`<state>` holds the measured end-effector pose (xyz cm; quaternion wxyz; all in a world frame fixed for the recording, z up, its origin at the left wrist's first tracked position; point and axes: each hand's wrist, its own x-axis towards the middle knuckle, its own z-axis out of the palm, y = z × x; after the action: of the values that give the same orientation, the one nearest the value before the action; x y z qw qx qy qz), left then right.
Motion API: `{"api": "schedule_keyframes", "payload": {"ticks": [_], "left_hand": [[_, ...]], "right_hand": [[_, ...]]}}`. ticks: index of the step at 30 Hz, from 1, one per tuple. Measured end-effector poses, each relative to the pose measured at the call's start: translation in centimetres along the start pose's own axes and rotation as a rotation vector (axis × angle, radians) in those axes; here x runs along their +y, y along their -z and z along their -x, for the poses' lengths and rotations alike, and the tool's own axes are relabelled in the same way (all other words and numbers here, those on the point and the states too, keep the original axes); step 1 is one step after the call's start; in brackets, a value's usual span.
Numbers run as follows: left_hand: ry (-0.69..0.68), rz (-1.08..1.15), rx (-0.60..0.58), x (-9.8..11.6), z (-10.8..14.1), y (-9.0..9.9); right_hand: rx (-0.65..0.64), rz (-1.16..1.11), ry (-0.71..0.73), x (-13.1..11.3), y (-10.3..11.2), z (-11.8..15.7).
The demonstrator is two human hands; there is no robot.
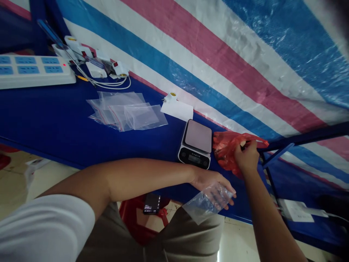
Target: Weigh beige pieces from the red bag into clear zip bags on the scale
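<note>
A clear plastic bag (203, 207) is carried at the left hand (215, 189), above the near edge of a blue table (68, 120). The fingers are stretched out and slightly parted, and the film is spread across them (they are seen partly through it). Whether the bag is pinched by the thumb cannot be told.

The right hand (247, 156) is placed at the top of a red plastic bag (227, 149), its fingers bent and partly hidden by the red film. What is gripped there, if anything, cannot be made out, nor can the closeness of the fingertips be told.

A small scale (198, 136) is set just beside the red bag, with its plate left bare. Zip bags (128, 112) are laid in an overlapping pile farther left, and a white paper (178, 110) is seen behind the scale. A power strip (35, 71) (its red light lit) is positioned at the far left.
</note>
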<state>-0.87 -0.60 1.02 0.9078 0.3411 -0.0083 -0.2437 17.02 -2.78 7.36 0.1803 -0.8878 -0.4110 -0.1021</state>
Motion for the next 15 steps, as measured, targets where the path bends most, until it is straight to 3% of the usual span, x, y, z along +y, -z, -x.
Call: {"api": "schedule_keyframes", "payload": {"ticks": [3, 8, 11, 15], "left_hand": [[-0.002, -0.003, 0.012, 0.1, 0.2, -0.1], [-0.008, -0.003, 0.013, 0.0, 0.3, -0.1], [0.008, 0.007, 0.020, 0.1, 0.3, -0.2], [0.013, 0.015, 0.024, 0.1, 0.3, -0.2]], "right_hand": [[0.003, 0.037, 0.046, -0.6, 0.7, 1.1], [0.140, 0.014, 0.037, -0.4, 2.8, 2.2], [0.014, 0.058, 0.061, 0.6, 3.1, 1.8], [-0.207, 0.084, 0.186, 1.2, 1.3, 1.3]]}}
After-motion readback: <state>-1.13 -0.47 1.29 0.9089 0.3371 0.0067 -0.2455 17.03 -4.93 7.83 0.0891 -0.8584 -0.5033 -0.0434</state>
